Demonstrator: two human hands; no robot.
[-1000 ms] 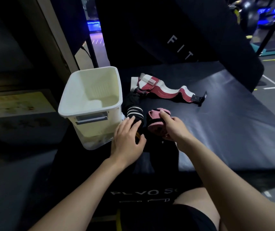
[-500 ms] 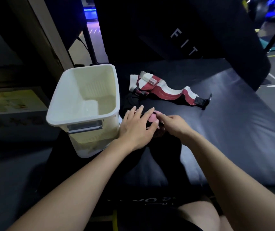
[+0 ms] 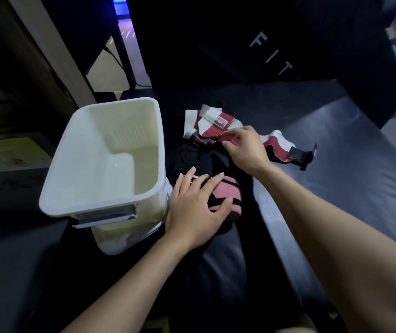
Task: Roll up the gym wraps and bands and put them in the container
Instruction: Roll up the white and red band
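Note:
A rolled pink and black wrap (image 3: 228, 195) lies on the black padded bench, and my left hand (image 3: 195, 207) is closed over its left side. Farther back, a red and white wrap (image 3: 218, 123) lies unrolled, its black end pointing right. My right hand (image 3: 245, 147) rests on the middle of that wrap with thumb and fingers pinching its edge. A dark wrap (image 3: 192, 155) lies crumpled between the two. The cream plastic container (image 3: 72, 188) stands to the left and looks empty.
The black padded bench (image 3: 336, 183) stretches right and toward me. A tall black pad with white letters (image 3: 271, 54) rises behind it. Floor and a dark post lie behind the container.
My right hand let go of the pink roll and moved back onto the red and white wrap. My left hand shifted onto the pink roll and now covers it.

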